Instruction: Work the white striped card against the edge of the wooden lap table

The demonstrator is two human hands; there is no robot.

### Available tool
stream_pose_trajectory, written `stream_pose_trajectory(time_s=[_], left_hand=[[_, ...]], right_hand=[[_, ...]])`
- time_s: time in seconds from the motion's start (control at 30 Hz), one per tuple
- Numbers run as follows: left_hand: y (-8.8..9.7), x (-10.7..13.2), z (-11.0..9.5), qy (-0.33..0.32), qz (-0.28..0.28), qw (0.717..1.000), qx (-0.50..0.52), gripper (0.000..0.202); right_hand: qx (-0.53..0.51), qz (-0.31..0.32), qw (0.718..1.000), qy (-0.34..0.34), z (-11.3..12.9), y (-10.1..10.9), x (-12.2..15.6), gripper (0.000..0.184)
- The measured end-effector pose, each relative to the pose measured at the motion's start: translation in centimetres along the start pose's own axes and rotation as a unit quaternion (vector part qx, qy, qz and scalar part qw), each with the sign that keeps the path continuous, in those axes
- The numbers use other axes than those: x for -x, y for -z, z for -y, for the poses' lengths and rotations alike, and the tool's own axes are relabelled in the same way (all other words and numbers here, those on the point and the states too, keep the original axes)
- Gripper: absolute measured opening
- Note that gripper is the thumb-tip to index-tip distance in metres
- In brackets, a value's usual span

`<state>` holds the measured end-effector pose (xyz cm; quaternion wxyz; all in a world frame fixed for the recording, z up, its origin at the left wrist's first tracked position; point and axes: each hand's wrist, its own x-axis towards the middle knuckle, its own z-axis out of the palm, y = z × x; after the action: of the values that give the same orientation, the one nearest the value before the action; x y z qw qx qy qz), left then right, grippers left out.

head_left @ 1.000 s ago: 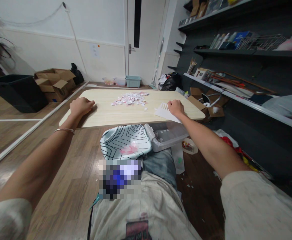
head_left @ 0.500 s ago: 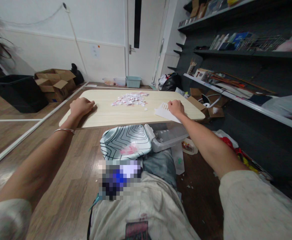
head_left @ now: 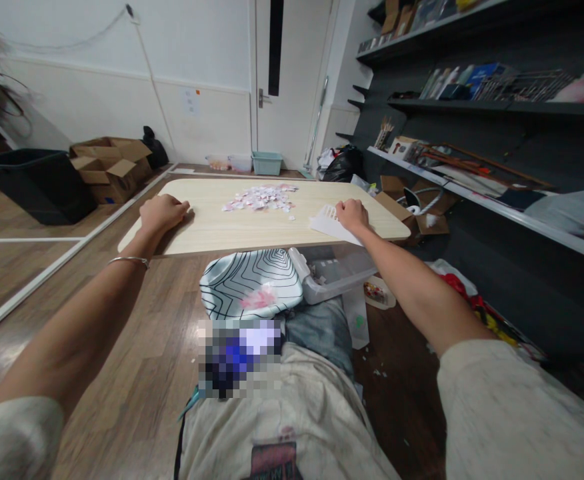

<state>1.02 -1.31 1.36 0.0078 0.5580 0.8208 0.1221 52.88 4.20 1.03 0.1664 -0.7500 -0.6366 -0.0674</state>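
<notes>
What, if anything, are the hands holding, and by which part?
The right hand lies over part of the white slotted sheet; whether it grips cannot be told. Nothing shows in the left hand.

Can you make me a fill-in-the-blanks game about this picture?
The pile of paper scraps lies on the ____.
The bracelet is on the ____ wrist.
The tray has ____ lines.
The white slotted sheet is at the ____ hand.

Missing words: table; left; black; right.

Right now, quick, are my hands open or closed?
Left hand: curled closed; whether anything's inside can't be told.
Right hand: curled closed at the white sheet; gripping it or not can't be told.
</notes>
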Motion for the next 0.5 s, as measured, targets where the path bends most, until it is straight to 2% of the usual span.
stream_pose_trajectory(time_s=[0.5], left_hand=[[-0.53, -0.51, 0.28, 0.007, -0.009, 1.000, 0.005, 0.058]], right_hand=[[0.002, -0.001, 1.000, 0.010, -0.33, -0.48, -0.38, 0.060]])
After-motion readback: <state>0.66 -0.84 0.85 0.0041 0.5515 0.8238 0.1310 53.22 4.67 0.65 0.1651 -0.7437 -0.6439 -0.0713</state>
